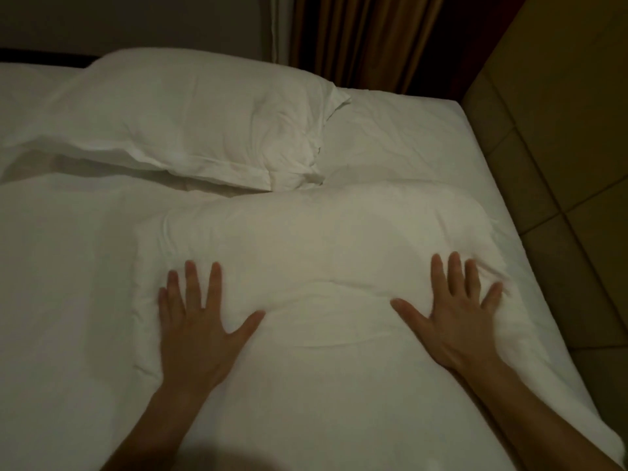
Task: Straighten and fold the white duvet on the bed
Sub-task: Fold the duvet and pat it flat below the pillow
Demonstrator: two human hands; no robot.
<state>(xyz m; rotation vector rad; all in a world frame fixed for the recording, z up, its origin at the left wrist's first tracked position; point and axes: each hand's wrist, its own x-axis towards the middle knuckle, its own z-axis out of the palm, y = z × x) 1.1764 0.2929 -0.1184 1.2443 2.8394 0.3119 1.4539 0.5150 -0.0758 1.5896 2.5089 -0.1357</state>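
Dim light falls over the bed (pixel 407 130), whose sheet lies bare near its far right corner, with brown curtains (pixel 356 35) behind it and a tiled floor (pixel 560 198) along its right side. From my head view, a white pillow (pixel 190 120) lies at the far end, tilted a little, its near edge just beside the white duvet (pixel 323 239). That duvet covers the near part of the bed, its far edge turned over into a puffy fold. My left hand (pixel 197 321) lies flat on the fold with fingers spread, palm pressing down. My right hand (pixel 452 314) presses likewise near the duvet's right edge, fingers fanned and straight, the outer ones blurred. Neither hand pinches any cloth.
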